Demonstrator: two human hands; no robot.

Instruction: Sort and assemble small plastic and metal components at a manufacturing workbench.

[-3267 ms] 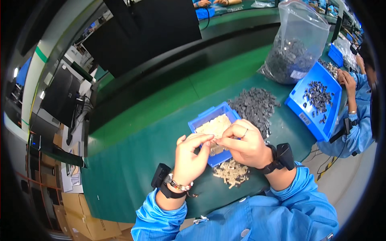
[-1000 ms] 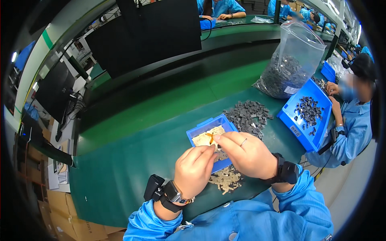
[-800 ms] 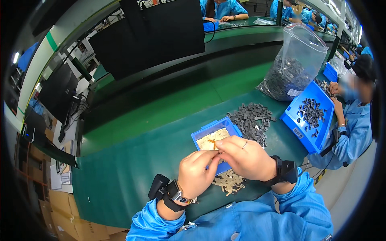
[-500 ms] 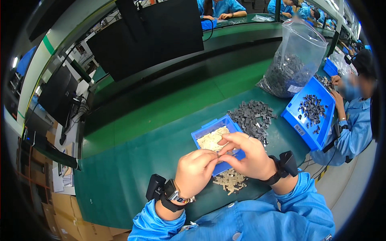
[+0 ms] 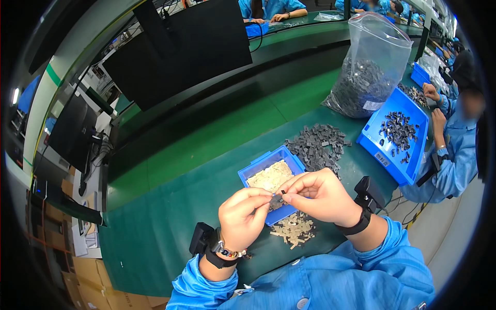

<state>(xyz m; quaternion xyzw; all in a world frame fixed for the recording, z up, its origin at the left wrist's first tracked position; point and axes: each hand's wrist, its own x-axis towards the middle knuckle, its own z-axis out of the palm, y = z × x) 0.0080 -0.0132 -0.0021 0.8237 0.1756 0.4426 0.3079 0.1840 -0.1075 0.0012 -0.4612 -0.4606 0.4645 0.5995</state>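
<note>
Over a small blue parts box (image 5: pixel 297 161), my two hands are close together, fingertips nearly meeting. My right hand (image 5: pixel 325 199) pinches a small dark plastic piece (image 5: pixel 283 192) between thumb and forefinger. On the other side, my left hand (image 5: pixel 242 216) has its thumb and forefinger drawn together; what lies between them is too small to make out. Cream-coloured flat pieces (image 5: pixel 272 175) fill the far part of the box. Small grey pieces (image 5: pixel 277 202) show in its near part, below my fingertips, partly hidden by my hands.
Loose dark grey pieces (image 5: pixel 318 147) lie behind the box, and beige strips (image 5: pixel 294 229) in front. At right stand a large clear bag (image 5: pixel 361 82) of dark pieces and a tilted blue tray (image 5: pixel 382 129). A co-worker (image 5: pixel 449 150) sits beyond. A black panel (image 5: pixel 181 57) hangs over the far side.
My fingertips have parted slightly, and a dark piece now shows between them. My left hand has shifted a little left. The whole view has shifted slightly.
</note>
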